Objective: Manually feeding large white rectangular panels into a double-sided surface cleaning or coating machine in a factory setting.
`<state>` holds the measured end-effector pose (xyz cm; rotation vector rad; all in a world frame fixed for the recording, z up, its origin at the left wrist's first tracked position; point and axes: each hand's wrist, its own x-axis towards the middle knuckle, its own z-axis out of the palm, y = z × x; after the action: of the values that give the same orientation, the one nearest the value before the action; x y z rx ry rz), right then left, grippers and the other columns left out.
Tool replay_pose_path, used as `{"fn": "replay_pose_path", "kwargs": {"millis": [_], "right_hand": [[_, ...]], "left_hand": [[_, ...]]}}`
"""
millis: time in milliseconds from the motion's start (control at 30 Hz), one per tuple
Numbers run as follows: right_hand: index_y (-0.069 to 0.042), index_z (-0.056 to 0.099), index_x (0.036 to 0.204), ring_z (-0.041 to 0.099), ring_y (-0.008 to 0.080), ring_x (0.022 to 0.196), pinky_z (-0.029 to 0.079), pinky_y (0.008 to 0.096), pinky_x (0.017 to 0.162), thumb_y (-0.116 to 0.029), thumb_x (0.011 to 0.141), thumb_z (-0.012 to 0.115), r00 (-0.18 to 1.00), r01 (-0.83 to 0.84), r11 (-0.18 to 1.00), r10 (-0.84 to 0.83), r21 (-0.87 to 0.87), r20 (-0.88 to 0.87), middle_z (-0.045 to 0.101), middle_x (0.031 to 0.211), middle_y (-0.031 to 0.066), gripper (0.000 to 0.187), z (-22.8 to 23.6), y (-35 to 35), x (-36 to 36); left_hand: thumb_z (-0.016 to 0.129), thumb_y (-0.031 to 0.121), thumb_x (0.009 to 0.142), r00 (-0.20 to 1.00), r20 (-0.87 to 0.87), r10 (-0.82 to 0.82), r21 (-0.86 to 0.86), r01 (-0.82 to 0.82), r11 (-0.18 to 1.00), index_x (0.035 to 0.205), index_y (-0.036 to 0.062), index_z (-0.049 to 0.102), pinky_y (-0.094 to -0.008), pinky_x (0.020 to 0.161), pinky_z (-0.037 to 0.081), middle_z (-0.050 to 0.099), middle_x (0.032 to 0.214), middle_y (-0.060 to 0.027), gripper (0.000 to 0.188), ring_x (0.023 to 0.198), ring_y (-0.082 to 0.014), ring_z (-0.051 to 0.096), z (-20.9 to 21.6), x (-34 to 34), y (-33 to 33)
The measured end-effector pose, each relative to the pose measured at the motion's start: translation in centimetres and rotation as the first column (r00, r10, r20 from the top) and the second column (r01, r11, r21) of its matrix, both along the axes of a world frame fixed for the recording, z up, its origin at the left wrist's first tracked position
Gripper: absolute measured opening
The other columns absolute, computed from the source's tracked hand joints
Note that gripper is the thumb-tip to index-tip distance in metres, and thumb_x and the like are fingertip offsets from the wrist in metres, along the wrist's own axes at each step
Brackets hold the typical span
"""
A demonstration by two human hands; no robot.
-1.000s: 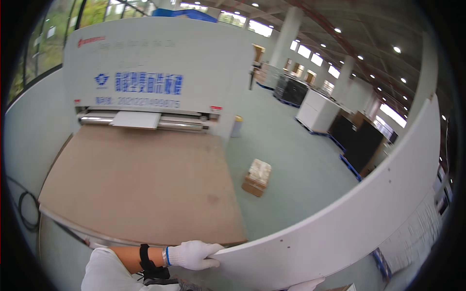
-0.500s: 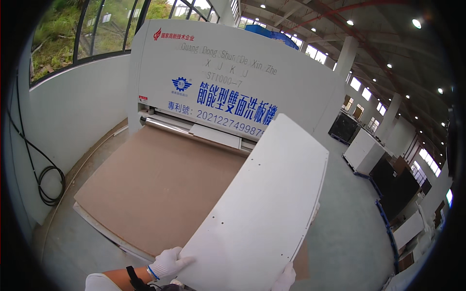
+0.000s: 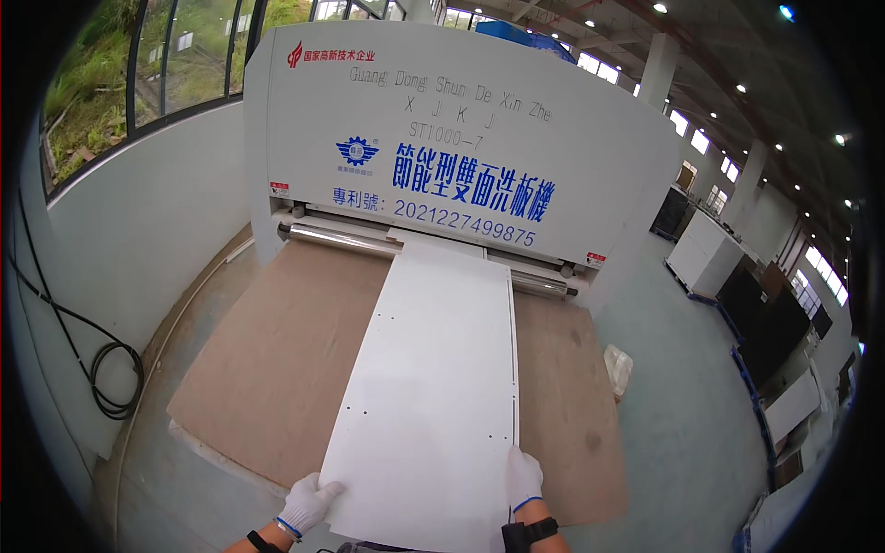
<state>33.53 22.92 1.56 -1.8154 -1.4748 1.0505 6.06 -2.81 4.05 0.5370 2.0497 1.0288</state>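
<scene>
A long white panel [image 3: 424, 387] with small drilled holes lies over the brown board [image 3: 267, 346]. Its far end reaches the metal roller [image 3: 346, 238] at the opening of a large white machine [image 3: 461, 101]. My left hand [image 3: 312, 503], in a white glove, grips the near left edge, thumb on top. On the near right edge, my gloved right hand [image 3: 525, 478] is closed round the panel; its fingertips underneath are hidden. Another white piece shows partly in the opening, just beyond the panel's far end.
A coiled black cable [image 3: 115, 380] hangs on the left wall beneath the windows. Beside the board's right edge sits a clear plastic-wrapped item [image 3: 618, 370]. Stacks of white and dark panels [image 3: 705, 253] stand on pallets along the right.
The panel has swung left and come down from a raised slant onto the board, its far end now at the roller. Both hands kept hold; the right hand now shows fully.
</scene>
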Motion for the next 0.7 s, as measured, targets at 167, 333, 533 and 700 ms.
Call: {"fn": "replay_pose_path", "kwargs": {"millis": [167, 333, 533, 700], "right_hand": [[0.005, 0.064, 0.082, 0.062, 0.0291, 0.073, 0.046, 0.0397, 0.069, -0.045, 0.087, 0.048, 0.988, -0.099, 0.995, 0.1, -0.012, 0.113, 0.064, 0.074, 0.0171, 0.052, 1.0, 1.3, -2.5], [0.005, 0.065, 0.088, 0.063, 0.0357, 0.085, 0.046, 0.0414, 0.076, -0.046, 0.087, 0.046, 0.975, -0.123, 0.992, 0.128, -0.038, 0.181, 0.067, 0.084, 0.0212, 0.054, 1.3, 2.2, -4.4], [0.005, 0.065, 0.092, 0.062, 0.0378, 0.09, 0.046, 0.0417, 0.08, -0.045, 0.088, 0.045, 0.966, -0.147, 0.989, 0.151, -0.036, 0.208, 0.066, 0.089, 0.0229, 0.054, 0.8, 3.9, -5.4], [0.003, 0.063, 0.1, 0.058, 0.0427, 0.099, 0.044, 0.043, 0.087, -0.047, 0.088, 0.039, 0.953, -0.303, 0.953, 0.303, 0.003, 0.0, 0.063, 0.102, 0.0266, 0.057, 0.1, 4.4, -4.0]], "left_hand": [[0.066, 0.034, 0.082, 0.999, -0.005, 0.043, 0.042, -0.043, 0.998, 0.101, -0.004, 0.063, -0.0308, 0.071, 0.051, 0.068, 0.084, -0.0124, 0.042, 0.074, -0.0173, 0.064, -1.6, -1.6, 0.6], [0.065, 0.032, 0.083, 0.995, 0.065, 0.074, 0.127, -0.082, 0.988, 0.098, -0.0045, 0.064, -0.0302, 0.069, 0.05, 0.068, 0.081, -0.0118, 0.039, 0.073, -0.0161, 0.063, -3.8, -3.3, 1.0], [0.061, 0.034, 0.086, 0.998, -0.002, 0.062, 0.066, -0.062, 0.996, 0.101, -0.0051, 0.064, -0.0309, 0.069, 0.05, 0.067, 0.081, -0.012, 0.042, 0.073, -0.0167, 0.063, -1.7, -4.2, 2.7], [0.054, 0.034, 0.091, 0.988, 0.102, 0.116, 0.218, -0.136, 0.966, 0.1, -0.0064, 0.063, -0.0296, 0.065, 0.048, 0.066, 0.079, -0.0089, 0.043, 0.07, -0.0134, 0.06, -5.4, -6.6, 3.8]]}}
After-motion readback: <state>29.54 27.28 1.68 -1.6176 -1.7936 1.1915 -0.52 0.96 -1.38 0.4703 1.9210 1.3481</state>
